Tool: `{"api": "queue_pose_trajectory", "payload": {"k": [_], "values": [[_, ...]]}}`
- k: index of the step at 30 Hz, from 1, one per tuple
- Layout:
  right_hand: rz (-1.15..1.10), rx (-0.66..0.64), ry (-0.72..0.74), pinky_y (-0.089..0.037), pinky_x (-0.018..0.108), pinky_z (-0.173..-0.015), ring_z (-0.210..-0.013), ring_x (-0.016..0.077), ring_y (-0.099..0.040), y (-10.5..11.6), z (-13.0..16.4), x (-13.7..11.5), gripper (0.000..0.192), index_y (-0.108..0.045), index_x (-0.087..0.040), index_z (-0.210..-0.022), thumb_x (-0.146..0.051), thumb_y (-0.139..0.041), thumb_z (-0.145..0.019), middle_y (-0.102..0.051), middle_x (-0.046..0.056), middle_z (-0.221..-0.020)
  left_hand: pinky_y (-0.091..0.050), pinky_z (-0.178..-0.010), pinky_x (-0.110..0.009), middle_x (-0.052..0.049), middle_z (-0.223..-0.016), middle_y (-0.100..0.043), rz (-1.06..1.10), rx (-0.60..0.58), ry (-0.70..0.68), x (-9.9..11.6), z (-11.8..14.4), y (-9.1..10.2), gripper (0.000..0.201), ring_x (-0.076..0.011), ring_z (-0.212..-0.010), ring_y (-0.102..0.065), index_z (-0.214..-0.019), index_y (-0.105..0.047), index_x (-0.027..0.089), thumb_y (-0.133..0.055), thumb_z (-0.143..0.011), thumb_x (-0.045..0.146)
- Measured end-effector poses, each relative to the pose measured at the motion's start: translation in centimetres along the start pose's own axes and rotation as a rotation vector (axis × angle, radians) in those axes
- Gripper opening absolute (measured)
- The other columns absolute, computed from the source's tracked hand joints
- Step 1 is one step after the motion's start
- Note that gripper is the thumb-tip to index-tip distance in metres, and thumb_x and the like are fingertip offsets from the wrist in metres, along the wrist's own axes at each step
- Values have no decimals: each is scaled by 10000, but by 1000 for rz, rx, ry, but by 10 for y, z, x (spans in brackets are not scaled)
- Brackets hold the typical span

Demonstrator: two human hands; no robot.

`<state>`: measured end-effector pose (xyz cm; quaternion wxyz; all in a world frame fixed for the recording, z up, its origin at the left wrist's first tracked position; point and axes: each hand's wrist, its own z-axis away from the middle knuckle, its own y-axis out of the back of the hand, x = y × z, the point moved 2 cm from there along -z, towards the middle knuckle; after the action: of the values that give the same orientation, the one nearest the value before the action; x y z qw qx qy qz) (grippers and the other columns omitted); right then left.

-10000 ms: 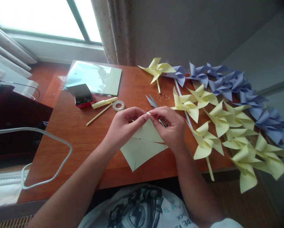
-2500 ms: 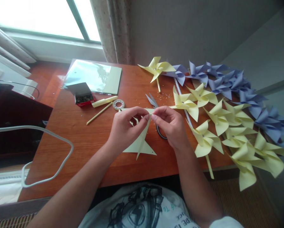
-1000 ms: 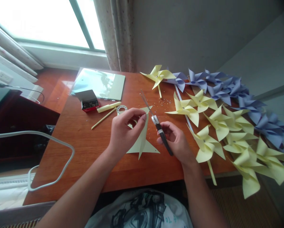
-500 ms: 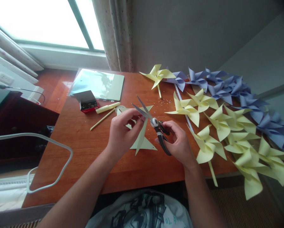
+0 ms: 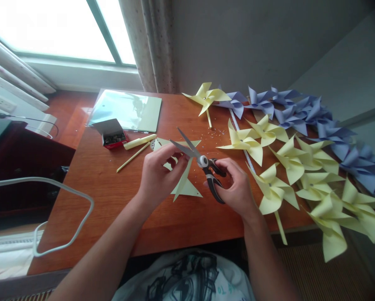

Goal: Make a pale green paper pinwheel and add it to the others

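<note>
Folded pale-yellow paper (image 5: 183,180), creased into a pointed triangular shape, is held upright over the middle of the brown wooden surface (image 5: 112,196), its lower corners resting on the wood. It is pinched near its top by the left hand (image 5: 157,177), whose fingers are closed on the fold. Black-handled steel scissors (image 5: 203,163) are gripped by the right hand (image 5: 234,188), fingers through the loops, and the blades are spread wide with their tips reaching past the top of the paper.

The step in hand is judged to be a cut into the folded sheet: the blades are opened and set at the paper's upper edge, but no cut can be seen. For the next move, the paper would need to be kept steady and taut while the blades are closed along the intended line, short of the centre.

To the right, finished yellow paper pinwheels (image 5: 288,167) are laid in a row, with purple paper pinwheels (image 5: 303,113) beyond them. At the far left a small red box of pins (image 5: 112,136), a yellow paper stick (image 5: 139,141) and a glossy green sheet (image 5: 126,110) are seen.

No brand or label can be read on these things. Printed letters show on the white shirt (image 5: 187,280) at the near edge, but they are too cut off to be read.
</note>
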<state>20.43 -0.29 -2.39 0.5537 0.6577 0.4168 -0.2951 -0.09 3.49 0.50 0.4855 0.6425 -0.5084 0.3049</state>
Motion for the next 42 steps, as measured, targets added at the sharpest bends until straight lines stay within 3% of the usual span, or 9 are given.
{"api": "queue_pose_trajectory", "payload": {"k": [13,21,25,30,33,37,42], "values": [[84,14,70,-578,375,-815,-919,246,-652,3,0,2,335,-611,-242,-1083,-342,-779,-811,-679,78,-1033,-512,-630,-243,-50,-838,-733,-34,-12,3,0,-1,0,129,-158,-754,-655,-888,-762,172,-638,-865,142],[82,30,34,-571,378,-830,-910,236,-647,4,0,2,250,-626,-250,-1041,-294,-753,-830,-677,60,-991,-509,-618,-228,-36,-818,-732,-46,-13,-11,3,-1,-1,117,-133,-707,-629,-865,-749,174,-640,-866,131],[-40,21,-82,-561,363,-777,-834,218,-633,2,1,5,305,-654,-245,-1001,-366,-821,-776,-675,45,-955,-507,-598,-219,-29,-796,-713,-10,-9,7,2,-1,-1,59,-122,-671,-612,-875,-720,171,-666,-889,189],[-391,-75,-348,-569,347,-776,-852,221,-670,2,0,3,418,-667,-215,-1017,-515,-812,-765,-708,56,-936,-508,-614,-222,-29,-793,-697,17,2,61,0,-1,-1,84,-126,-688,-610,-871,-701,169,-675,-904,242],[-506,-141,-361,-558,320,-774,-890,211,-663,4,-1,-1,428,-667,-204,-1017,-576,-739,-820,-708,71,-986,-501,-607,-221,-36,-823,-695,71,-15,94,-1,-2,-1,92,-131,-708,-618,-881,-695,171,-694,-896,261],[-515,-74,-386,-557,304,-769,-875,191,-657,5,-2,2,392,-663,-217,-1007,-545,-759,-816,-701,50,-959,-481,-577,-214,-37,-834,-699,90,-25,90,-2,-1,-1,99,-127,-701,-617,-909,-700,177,-722,-883,270],[-288,37,-393,-584,365,-819,-898,226,-688,8,-1,15,462,-672,-211,-1020,-523,-843,-726,-729,65,-980,-401,-488,-214,-9,-720,-642,42,18,76,-5,-1,0,130,-101,-582,-513,-818,-684,183,-767,-842,281]]}}
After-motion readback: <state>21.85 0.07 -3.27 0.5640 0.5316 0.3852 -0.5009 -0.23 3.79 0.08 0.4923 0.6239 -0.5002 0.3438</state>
